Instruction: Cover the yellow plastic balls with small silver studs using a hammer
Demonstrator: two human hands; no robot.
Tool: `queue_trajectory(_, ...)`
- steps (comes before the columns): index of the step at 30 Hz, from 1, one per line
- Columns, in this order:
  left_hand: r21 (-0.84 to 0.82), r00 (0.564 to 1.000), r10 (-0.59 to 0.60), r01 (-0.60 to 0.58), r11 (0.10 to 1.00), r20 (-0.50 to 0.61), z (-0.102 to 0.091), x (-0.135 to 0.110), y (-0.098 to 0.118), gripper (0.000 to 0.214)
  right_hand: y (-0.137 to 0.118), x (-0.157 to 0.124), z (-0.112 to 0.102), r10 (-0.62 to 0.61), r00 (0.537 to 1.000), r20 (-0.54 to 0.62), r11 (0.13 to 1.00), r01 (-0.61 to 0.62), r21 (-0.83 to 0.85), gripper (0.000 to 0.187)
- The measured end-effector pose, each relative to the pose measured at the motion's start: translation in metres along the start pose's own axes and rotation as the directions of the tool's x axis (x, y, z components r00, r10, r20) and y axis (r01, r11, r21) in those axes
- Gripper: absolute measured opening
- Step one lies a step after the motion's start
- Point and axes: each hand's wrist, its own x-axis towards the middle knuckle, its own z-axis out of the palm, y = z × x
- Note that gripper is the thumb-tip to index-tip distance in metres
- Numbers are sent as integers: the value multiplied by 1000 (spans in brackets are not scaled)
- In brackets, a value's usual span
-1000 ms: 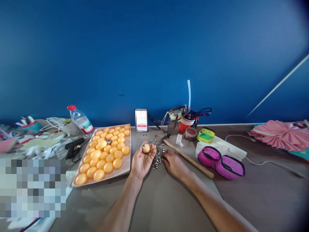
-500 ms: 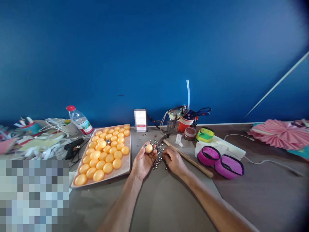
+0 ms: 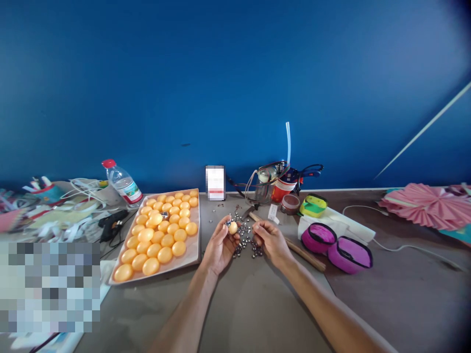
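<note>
My left hand (image 3: 218, 250) is closed around an orange ball (image 3: 233, 227) that looks like a ping-pong ball, with small silvery pieces showing at its upper left side. My right hand (image 3: 271, 241) hovers to the right, over the edge of a scattered pile of small shiny silver beads (image 3: 243, 229). Its thumb and fingertips are pinched together; whatever they hold is too small to make out. To the left, a shallow white tray (image 3: 191, 250) carries many similar orange balls (image 3: 165, 255). A silvery cluster (image 3: 165, 215) shows among them.
A wooden stick (image 3: 307, 256) lies behind my right hand. Magenta pouches (image 3: 349, 254) and a small round tub (image 3: 290, 203) stand farther right. A phone (image 3: 215, 183) leans on the blue wall. Beside the tray are a tilted bottle (image 3: 127, 190) and a black glue gun (image 3: 110, 224).
My right hand has lifted and turned from the beads, its fingers now pinched. Some beads now lie spread below it. My left hand with the ball has shifted slightly right and turned.
</note>
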Motion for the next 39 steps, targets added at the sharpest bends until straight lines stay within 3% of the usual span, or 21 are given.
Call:
queue_trajectory(7, -50, 999, 34, -35, 998, -18, 2, 1, 0, 44, -11, -4, 5, 120, 990, 74, 970, -133, 204, 22)
queue_trajectory(11, -15, 1000, 15, -15, 1000, -15, 0, 0, -1, 41, -13, -8, 8, 143, 982, 120, 976, -160, 148, 21)
queue_trajectory(21, 85, 1000, -21, 21, 996, -2, 3, -1, -4, 41, -9, -10, 9, 48, 998, 50, 999, -49, 22, 18)
queue_trajectory(33, 151, 1000, -11, 12, 989, -8, -1, 2, -11, 38, -10, -15, 17, 8, 999, 37, 991, -3, -132, 15)
queue_trajectory(39, 192, 1000, 10, -13, 981, 18, -4, 1, -14, 37, -12, -16, 19, 14, 996, 91, 990, -1, -138, 16)
